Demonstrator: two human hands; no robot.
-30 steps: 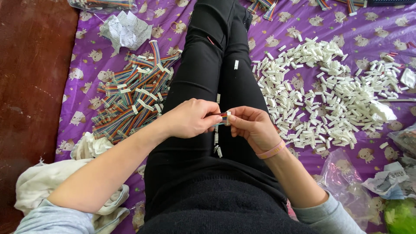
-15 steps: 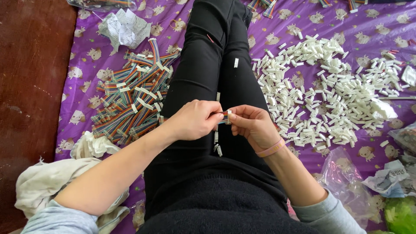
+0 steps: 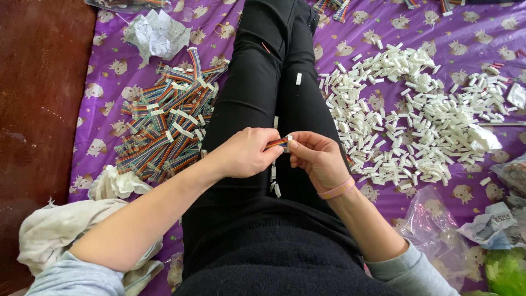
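The person is sitting with legs in black trousers [image 3: 257, 93] stretched out over a purple cloth [image 3: 109, 82] with small animal prints. Both hands are meeting above the lap. The left hand [image 3: 246, 153] is pinching a short rainbow ribbon cable [image 3: 278, 143] between thumb and fingers, closed tight on it. The right hand [image 3: 318, 159] is touching the end of the same cable, where a small white connector [image 3: 289, 140] is sitting; its fingertips are closed narrow around that end, but I cannot tell if the connector is fully pushed on. A pink band [image 3: 337, 189] is lying around the right wrist.

Just under the grip, a few loose white connector pieces [image 3: 274, 178] are resting on the trousers, and one more [image 3: 298, 78] is lying farther up on the leg. To the left of the grip, well apart, a pile of rainbow ribbon cables [image 3: 164, 120] is lying on the cloth. To the right of the grip, a wide heap of white connectors [image 3: 416, 115] is spreading over the cloth. Beyond the cable pile, a crumpled paper [image 3: 156, 35] is lying. Below the left forearm, a white cloth bundle [image 3: 60, 225] is sitting. Near the right elbow, clear plastic bags [image 3: 433, 225] are lying.
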